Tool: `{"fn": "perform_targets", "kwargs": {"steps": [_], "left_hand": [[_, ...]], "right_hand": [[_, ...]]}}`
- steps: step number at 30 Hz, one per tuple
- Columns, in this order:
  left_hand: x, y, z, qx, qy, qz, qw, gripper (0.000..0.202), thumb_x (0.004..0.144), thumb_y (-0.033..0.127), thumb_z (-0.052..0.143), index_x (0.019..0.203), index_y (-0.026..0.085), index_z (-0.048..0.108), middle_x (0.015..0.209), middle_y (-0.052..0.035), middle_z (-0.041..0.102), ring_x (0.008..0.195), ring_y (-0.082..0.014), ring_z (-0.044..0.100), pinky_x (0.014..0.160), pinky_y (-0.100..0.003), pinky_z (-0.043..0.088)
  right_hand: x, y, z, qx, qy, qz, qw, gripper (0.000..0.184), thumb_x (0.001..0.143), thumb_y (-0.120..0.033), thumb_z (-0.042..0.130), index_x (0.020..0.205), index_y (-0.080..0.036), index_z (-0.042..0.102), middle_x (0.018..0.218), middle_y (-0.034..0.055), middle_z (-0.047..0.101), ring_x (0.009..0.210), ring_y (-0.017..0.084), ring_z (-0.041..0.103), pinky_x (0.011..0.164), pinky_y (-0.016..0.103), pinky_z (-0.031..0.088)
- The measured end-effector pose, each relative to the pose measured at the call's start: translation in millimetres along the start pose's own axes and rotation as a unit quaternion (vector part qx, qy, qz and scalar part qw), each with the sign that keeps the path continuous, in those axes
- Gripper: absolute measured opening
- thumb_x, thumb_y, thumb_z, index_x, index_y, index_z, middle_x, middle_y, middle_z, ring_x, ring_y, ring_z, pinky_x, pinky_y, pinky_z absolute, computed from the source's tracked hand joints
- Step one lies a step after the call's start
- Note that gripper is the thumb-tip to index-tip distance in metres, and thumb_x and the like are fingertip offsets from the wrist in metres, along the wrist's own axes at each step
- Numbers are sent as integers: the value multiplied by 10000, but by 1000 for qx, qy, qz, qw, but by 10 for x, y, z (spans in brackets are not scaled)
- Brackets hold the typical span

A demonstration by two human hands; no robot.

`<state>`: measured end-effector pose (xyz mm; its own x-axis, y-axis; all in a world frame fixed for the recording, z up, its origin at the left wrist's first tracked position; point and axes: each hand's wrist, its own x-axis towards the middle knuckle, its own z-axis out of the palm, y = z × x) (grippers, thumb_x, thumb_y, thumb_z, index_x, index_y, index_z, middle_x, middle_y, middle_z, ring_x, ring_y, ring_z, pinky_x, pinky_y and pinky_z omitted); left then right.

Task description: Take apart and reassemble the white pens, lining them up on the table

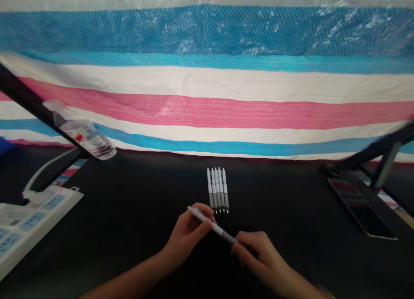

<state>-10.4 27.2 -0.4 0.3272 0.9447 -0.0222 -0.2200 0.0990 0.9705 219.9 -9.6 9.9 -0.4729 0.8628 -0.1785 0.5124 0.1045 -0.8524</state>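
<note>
A person's left hand and right hand are bare, as are the slender forearms. A dim, yellowish band, blurred, edges the right forearm.

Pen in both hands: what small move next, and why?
Probably swing the held pen parallel to the row of pens: it slants between the left hand and the right hand, while those lie side by side, all pointing one way.
</note>
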Motion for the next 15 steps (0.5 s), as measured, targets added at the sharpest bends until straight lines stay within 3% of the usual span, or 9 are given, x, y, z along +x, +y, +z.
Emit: {"fn": "perform_targets", "kwargs": {"steps": [4, 8, 10, 15], "left_hand": [[40, -31, -2, -45, 30, -14, 998, 348, 880, 326, 725, 1191, 203, 629, 910, -37, 700, 857, -193, 692, 830, -329, 525], [64, 1, -9, -51, 64, -17, 997, 653, 879, 299, 722, 1444, 262, 397, 889, -11, 700, 769, -180, 698, 748, -330, 552], [71, 32, -11, -34, 71, -22, 997, 679, 867, 291, 730, 1443, 261, 373, 853, 3, 699, 733, -173, 694, 722, -325, 558], [79, 88, -9, 12, 76, -28, 997, 507, 824, 279, 753, 1269, 236, 514, 771, 35, 665, 684, -165, 685, 693, -326, 574]], "right_hand": [[24, -35, 0, 17, -4, 6, 1000, 438, 1031, -479, 394, 791, -181, 605, 673, -8, 573, 610, 125, 526, 575, 231, 366], [26, -46, -12, 36, -3, 8, 999, 397, 1040, -460, 389, 910, -183, 643, 674, -19, 570, 592, 120, 528, 570, 226, 374], [24, -32, -8, 39, 0, 5, 999, 383, 1038, -456, 402, 934, -183, 650, 666, -22, 567, 585, 119, 524, 559, 226, 366], [35, -16, 1, 39, 4, 5, 999, 356, 1036, -442, 420, 953, -183, 649, 645, -26, 569, 579, 119, 524, 553, 227, 356]]}}
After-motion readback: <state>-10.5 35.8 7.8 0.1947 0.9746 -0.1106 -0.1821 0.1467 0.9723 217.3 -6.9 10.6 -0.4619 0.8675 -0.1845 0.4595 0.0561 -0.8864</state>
